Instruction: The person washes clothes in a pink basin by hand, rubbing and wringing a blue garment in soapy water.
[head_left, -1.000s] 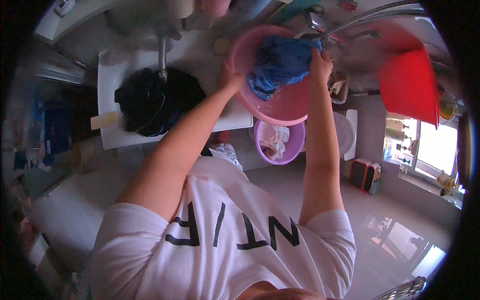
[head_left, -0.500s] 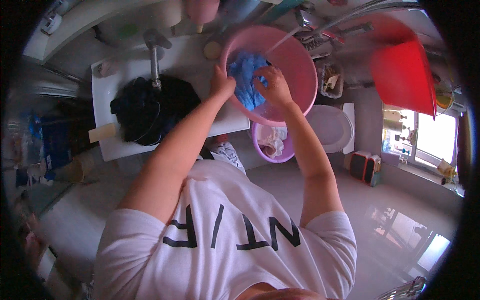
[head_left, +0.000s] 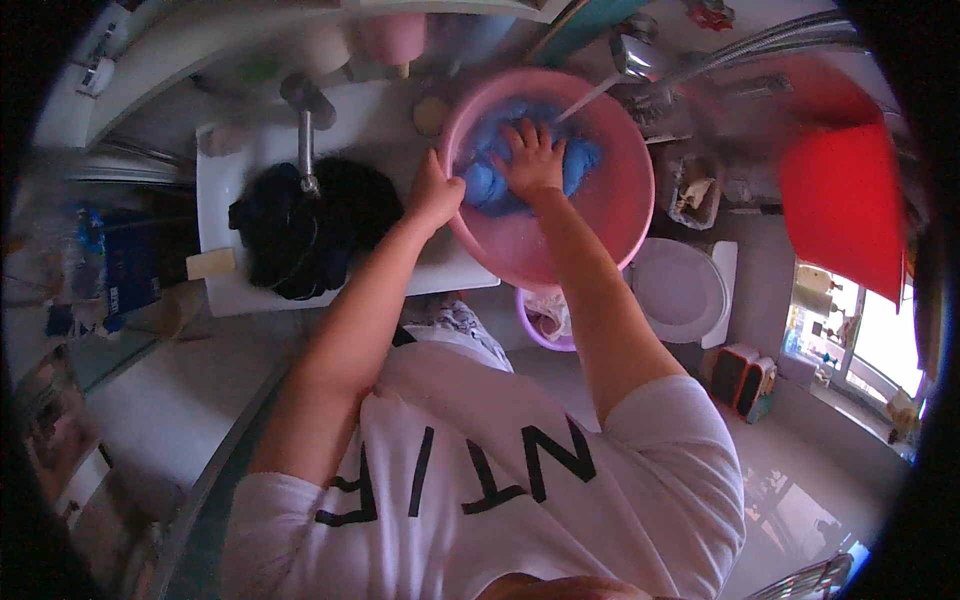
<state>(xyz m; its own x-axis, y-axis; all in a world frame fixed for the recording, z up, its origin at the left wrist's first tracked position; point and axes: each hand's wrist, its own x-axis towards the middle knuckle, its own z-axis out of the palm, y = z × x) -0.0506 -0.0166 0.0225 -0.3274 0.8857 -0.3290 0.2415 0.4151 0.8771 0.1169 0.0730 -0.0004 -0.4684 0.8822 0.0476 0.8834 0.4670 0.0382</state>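
A pink basin [head_left: 622, 205] rests partly over the right end of the white sink. My left hand [head_left: 436, 194] grips its left rim, thumb on the edge and fingers mostly hidden outside. Inside lies a blue cloth [head_left: 485, 187], bunched and wet, its exact kind unclear. My right hand [head_left: 533, 165] lies on top of it with the fingers spread. A stream of water [head_left: 588, 99] runs from a metal spout [head_left: 632, 55] into the basin near that hand.
Dark wet fabric [head_left: 350, 215] fills the sink [head_left: 440, 272] under its faucet [head_left: 307, 150]. Below the basin stands a purple tub [head_left: 533, 325] with pale cloth. A toilet [head_left: 680, 290], a waste bin [head_left: 695, 195] and a red panel [head_left: 840, 200] are at the right.
My right hand has gone from bent fingers at the cloth to lying spread on it. The cloth now looks rounder and puffed up. My left hand stays on the rim.
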